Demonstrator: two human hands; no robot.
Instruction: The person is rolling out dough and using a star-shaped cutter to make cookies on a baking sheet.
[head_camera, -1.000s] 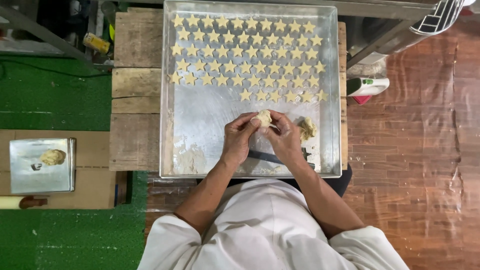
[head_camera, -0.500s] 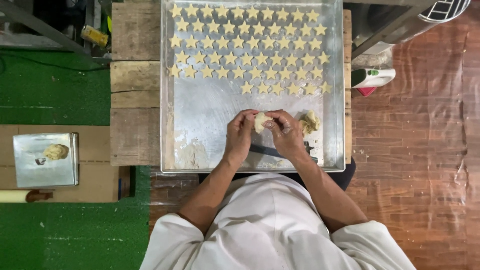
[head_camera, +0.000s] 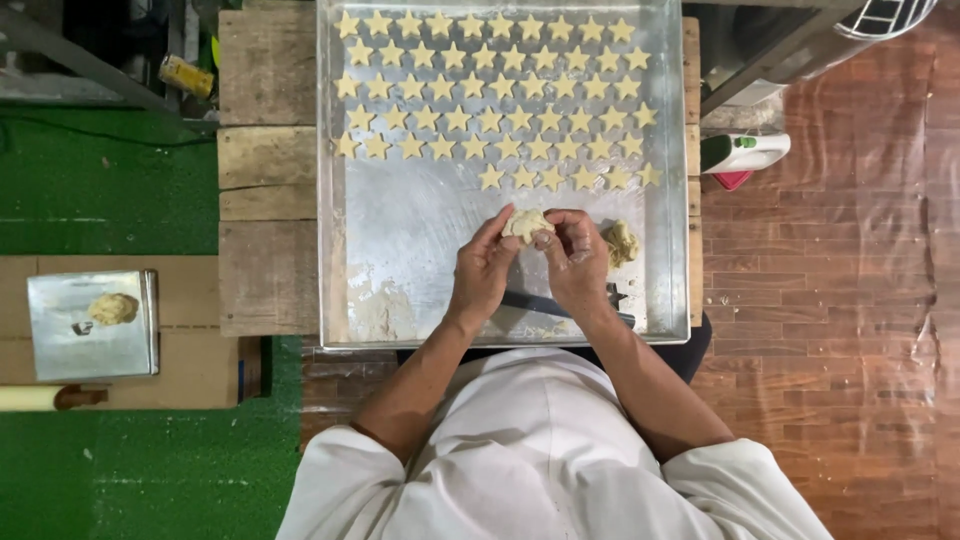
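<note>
Both hands together: left hand (head_camera: 482, 272) and right hand (head_camera: 576, 258) clamped on dough lump (head_camera: 526, 223) over metal tray (head_camera: 400, 250); star cookies (head_camera: 490, 100) at far end, second dough lump (head_camera: 621, 243) just right.

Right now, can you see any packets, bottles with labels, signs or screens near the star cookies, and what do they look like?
Yellow packet or tin: far left of the wooden table, small, oblong, with dark markings.
White bottle-like container: right of the metal tray, lying on its side, green patch, with something red under it.
No signs or screens show.
</note>
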